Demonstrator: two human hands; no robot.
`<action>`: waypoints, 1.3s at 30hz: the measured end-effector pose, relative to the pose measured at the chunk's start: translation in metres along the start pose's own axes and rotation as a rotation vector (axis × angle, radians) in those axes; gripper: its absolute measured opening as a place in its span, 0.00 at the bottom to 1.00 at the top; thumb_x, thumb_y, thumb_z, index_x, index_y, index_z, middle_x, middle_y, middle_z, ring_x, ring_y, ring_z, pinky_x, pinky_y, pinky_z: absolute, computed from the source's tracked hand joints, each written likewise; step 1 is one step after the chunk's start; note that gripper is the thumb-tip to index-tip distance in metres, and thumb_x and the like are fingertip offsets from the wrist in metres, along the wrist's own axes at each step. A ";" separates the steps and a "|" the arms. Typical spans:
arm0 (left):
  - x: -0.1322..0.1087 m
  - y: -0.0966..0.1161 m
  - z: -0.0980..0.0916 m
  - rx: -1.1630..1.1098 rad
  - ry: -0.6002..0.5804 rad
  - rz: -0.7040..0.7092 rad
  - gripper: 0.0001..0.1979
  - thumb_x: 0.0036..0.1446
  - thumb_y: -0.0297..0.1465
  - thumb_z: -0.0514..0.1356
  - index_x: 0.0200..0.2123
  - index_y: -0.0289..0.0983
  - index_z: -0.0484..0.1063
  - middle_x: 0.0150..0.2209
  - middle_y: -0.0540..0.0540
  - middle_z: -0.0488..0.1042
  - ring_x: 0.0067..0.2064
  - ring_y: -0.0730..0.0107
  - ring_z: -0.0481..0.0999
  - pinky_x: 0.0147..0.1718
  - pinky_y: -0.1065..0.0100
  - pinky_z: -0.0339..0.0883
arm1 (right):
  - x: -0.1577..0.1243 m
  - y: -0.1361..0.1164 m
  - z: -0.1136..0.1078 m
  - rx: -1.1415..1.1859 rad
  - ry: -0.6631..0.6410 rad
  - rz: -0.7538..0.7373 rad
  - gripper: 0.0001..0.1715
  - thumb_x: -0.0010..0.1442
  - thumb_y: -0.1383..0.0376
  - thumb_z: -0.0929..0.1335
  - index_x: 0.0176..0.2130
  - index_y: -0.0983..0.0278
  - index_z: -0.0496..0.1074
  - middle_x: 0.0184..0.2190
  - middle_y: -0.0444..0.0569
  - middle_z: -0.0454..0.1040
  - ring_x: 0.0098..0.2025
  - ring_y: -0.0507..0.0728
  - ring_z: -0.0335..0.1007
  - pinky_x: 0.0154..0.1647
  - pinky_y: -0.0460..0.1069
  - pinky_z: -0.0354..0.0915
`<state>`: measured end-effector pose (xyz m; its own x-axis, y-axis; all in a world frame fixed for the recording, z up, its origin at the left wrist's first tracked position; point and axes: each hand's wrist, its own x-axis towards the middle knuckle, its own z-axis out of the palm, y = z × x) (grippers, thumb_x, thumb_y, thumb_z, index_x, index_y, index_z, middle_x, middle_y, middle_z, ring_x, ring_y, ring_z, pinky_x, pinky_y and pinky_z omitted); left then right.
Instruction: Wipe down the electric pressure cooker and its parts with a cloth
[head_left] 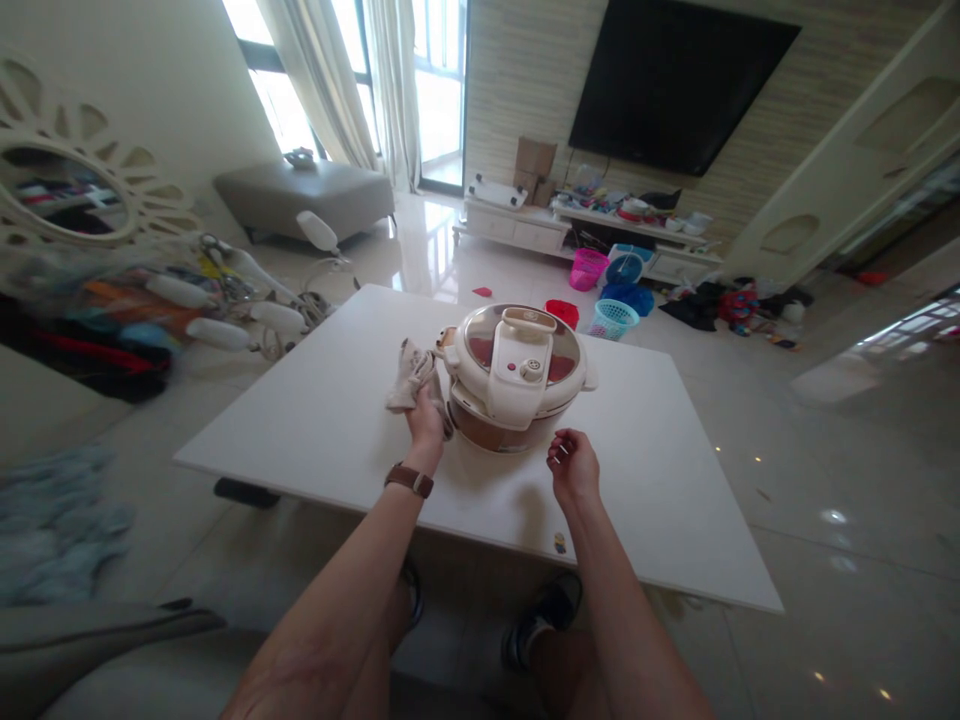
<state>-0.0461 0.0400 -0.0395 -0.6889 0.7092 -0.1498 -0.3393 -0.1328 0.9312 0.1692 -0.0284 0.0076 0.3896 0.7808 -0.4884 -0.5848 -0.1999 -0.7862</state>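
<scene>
A round cream and brown electric cooker with a see-through lid, a top handle and a knob stands upright on the white table. At its left side, my left hand grips a crumpled beige cloth. The cloth is close against the cooker's side; whether it touches is unclear. A brown-strapped watch is on my left wrist. My right hand is just in front of the cooker's lower right, fingers loosely curled and slightly apart, with nothing visible in them.
A small sticker is at the table's near edge. Beyond the far edge are a red bag, a light-blue basket and a pink basket. A white multi-armed floor lamp stands at the left.
</scene>
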 end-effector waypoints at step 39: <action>-0.073 -0.021 0.008 0.003 0.060 -0.093 0.17 0.67 0.33 0.60 0.58 0.38 0.75 0.70 0.39 0.72 0.74 0.62 0.65 0.75 0.58 0.54 | 0.005 0.006 0.005 0.022 -0.007 0.044 0.02 0.49 0.66 0.69 0.26 0.63 0.70 0.18 0.39 0.68 0.20 0.46 0.60 0.20 0.42 0.55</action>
<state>0.0166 -0.0031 -0.0457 -0.6917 0.6755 -0.2552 -0.4020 -0.0666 0.9132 0.1637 -0.0231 0.0022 0.3584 0.7756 -0.5197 -0.6168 -0.2211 -0.7554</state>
